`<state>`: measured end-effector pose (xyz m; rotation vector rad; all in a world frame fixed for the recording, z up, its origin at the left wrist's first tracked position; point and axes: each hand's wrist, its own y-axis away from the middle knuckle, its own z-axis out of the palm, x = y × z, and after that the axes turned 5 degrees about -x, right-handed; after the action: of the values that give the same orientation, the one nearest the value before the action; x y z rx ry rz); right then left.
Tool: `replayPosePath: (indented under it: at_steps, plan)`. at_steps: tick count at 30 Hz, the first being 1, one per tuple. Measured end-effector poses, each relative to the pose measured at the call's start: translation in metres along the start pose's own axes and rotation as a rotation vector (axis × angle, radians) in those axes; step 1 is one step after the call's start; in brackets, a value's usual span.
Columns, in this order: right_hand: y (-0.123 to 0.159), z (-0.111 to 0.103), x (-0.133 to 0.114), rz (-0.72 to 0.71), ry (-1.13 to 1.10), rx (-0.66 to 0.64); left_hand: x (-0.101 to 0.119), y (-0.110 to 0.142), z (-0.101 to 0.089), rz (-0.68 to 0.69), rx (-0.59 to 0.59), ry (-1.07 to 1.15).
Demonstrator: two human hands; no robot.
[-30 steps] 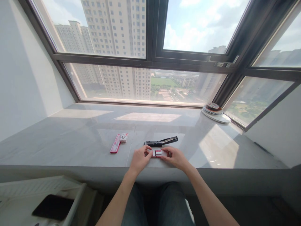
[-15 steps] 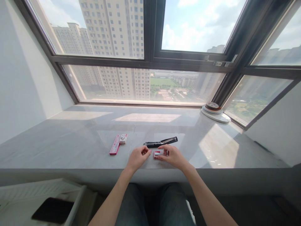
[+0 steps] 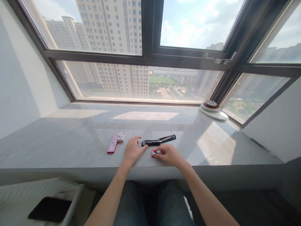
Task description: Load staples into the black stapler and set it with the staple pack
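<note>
Spread around the left end of the black stapler [image 3: 150, 142] are the fingers and thumb of my left hand [image 3: 132, 151]; nothing shows in that hand. The stapler lies on the sill with its long arm swung open toward the right. Closer to me, a small red and white box [image 3: 153, 153] sits under my right hand [image 3: 171, 154], whose fingers are closed over it. Something pale shows at the box's top, but the fingers partly hide it. To the left lie a long pink and white box [image 3: 112, 143] and a small white staple box [image 3: 121, 137] touching it.
The grey stone windowsill [image 3: 77, 138] ends in a front edge just before my knees. A stack of round plate-like things [image 3: 213, 110] stands in the far right corner. At lower left, a dark flat object [image 3: 50, 208] rests on a white surface.
My left hand has opened from a pinch and moved left and forward to the stapler's left end. My right hand's fingers have drawn closer together over the small box. The view has shifted slightly.
</note>
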<state>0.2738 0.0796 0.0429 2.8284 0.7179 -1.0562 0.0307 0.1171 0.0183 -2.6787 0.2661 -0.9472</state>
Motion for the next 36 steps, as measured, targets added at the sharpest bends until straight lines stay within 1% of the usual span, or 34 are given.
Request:
replayPosePath:
  at_steps: [3, 4, 6, 8, 9, 13, 18, 21, 25, 27, 31, 34, 36]
  plan:
    - [-0.008, 0.004, -0.005, -0.003, 0.007, 0.0, -0.001, -0.006, -0.001, 0.06, -0.155, -0.034]
    - [-0.012, 0.005, -0.007, -0.012, 0.011, 0.016, 0.0, -0.004, -0.001, 0.067, -0.19, -0.026]
    - [-0.021, 0.004, -0.009, -0.032, 0.019, 0.076, 0.005, 0.002, 0.0, 0.064, -0.218, -0.012]
    - [-0.029, 0.001, -0.01, -0.041, 0.029, 0.118, 0.01, 0.011, 0.002, 0.054, -0.221, -0.009]
    - [-0.033, 0.0, -0.01, -0.046, 0.037, 0.115, 0.012, 0.014, 0.003, 0.049, -0.219, -0.01]
    - [-0.043, 0.0, -0.009, -0.067, 0.056, 0.031, 0.015, 0.021, 0.005, 0.033, -0.198, -0.008]
    - [-0.046, 0.002, -0.011, -0.021, 0.073, 0.002, 0.013, 0.02, 0.003, 0.044, -0.191, 0.015]
    - [-0.043, 0.002, -0.012, 0.018, 0.106, 0.019, 0.013, 0.019, 0.003, 0.04, -0.191, 0.019]
    - [-0.031, 0.002, -0.011, 0.104, 0.138, 0.05, 0.012, 0.019, 0.004, 0.046, -0.183, 0.022]
    - [-0.023, 0.004, -0.011, 0.109, 0.122, 0.047, 0.012, 0.018, 0.005, 0.044, -0.183, 0.024]
    - [-0.013, 0.008, -0.015, 0.139, 0.091, 0.086, 0.012, 0.018, 0.006, 0.036, -0.181, 0.02]
    - [-0.011, 0.009, -0.021, 0.116, 0.067, 0.027, 0.014, 0.017, 0.006, 0.034, -0.19, 0.015]
    - [-0.008, 0.007, -0.021, 0.085, -0.003, 0.021, 0.015, 0.017, 0.006, 0.03, -0.196, 0.016]
